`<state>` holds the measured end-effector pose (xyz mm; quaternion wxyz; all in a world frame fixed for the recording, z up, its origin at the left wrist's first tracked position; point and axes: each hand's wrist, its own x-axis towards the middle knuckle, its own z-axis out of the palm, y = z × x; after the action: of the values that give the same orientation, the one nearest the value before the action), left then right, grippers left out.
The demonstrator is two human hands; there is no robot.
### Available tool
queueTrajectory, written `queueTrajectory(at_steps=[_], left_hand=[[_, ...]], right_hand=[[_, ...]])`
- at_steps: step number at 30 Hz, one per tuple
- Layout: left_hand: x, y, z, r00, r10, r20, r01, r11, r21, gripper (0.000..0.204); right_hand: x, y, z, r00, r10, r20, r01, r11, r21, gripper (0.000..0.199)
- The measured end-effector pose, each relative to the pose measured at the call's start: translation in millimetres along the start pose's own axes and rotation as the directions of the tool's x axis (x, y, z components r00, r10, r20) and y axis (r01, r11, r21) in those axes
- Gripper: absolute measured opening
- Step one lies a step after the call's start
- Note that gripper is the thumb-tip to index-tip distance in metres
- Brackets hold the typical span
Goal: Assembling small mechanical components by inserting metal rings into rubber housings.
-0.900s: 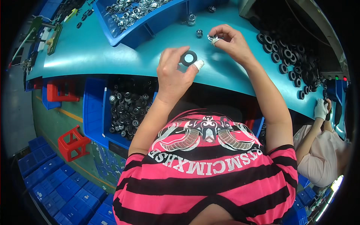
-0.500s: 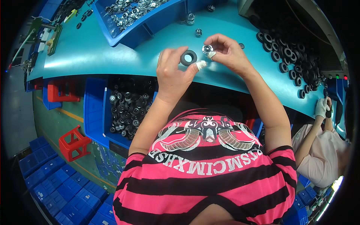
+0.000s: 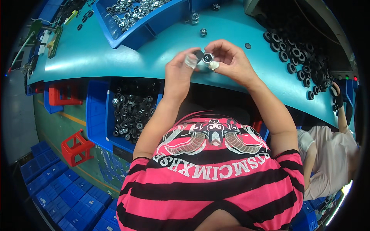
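Note:
My left hand point(image 3: 178, 73) is closed on a black rubber tyre point(image 3: 199, 54), which is turned on edge. My right hand point(image 3: 235, 63) pinches a small chrome wheel hub point(image 3: 208, 58) with a dark centre. Hub and tyre are side by side just above the table's near edge; whether they touch I cannot tell. White wraps cover both thumb tips, the left one smeared by motion. Loose chrome hubs point(image 3: 203, 32) lie on the table beyond my hands. To the right of them lies a small black disc point(image 3: 248, 46).
A blue bin point(image 3: 144, 35) of chrome hubs stands at the back left of the teal table point(image 3: 111, 63). Black tyres point(image 3: 296, 53) are heaped at the right. Below the table edge, another bin holds assembled wheels point(image 3: 129, 115). A co-worker point(image 3: 327, 158) sits at the right.
My left hand has tilted the tyre from facing up onto its edge and brought it to the hub. The right hand has shifted slightly left and down. The co-worker's arms have moved apart.

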<state>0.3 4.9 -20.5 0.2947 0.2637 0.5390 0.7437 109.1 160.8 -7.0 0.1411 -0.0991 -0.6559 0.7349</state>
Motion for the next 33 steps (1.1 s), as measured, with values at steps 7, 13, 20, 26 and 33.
queueTrajectory(at_steps=[7,13,20,26,33], left_hand=[[-0.8,-6.9,6.3,0.952,-0.278,0.129,0.307,0.851,-0.426,0.052],[-2.7,-10.5,9.6,0.974,-0.215,0.068,0.225,0.901,-0.370,0.048],[-0.1,-9.0,2.8,0.969,-0.208,0.131,0.246,0.859,-0.450,0.044],[-1.6,-11.3,2.1,0.959,-0.238,0.156,0.285,0.817,-0.501,0.045],[-0.2,-6.5,3.5,0.961,-0.227,0.158,0.273,0.873,-0.404,0.046]], right_hand=[[-3.7,-7.6,12.7,0.967,-0.228,-0.112,0.166,0.902,-0.399,0.028],[-4.6,-15.3,17.5,0.890,-0.453,-0.045,0.310,0.675,-0.670,0.031],[-5.4,-10.8,11.3,0.974,-0.188,-0.125,0.160,0.966,-0.204,0.032],[-5.6,5.2,12.6,0.976,-0.171,-0.136,0.143,0.971,-0.191,0.028],[-4.9,13.6,17.0,0.953,-0.247,-0.174,0.197,0.944,-0.264,0.025]])
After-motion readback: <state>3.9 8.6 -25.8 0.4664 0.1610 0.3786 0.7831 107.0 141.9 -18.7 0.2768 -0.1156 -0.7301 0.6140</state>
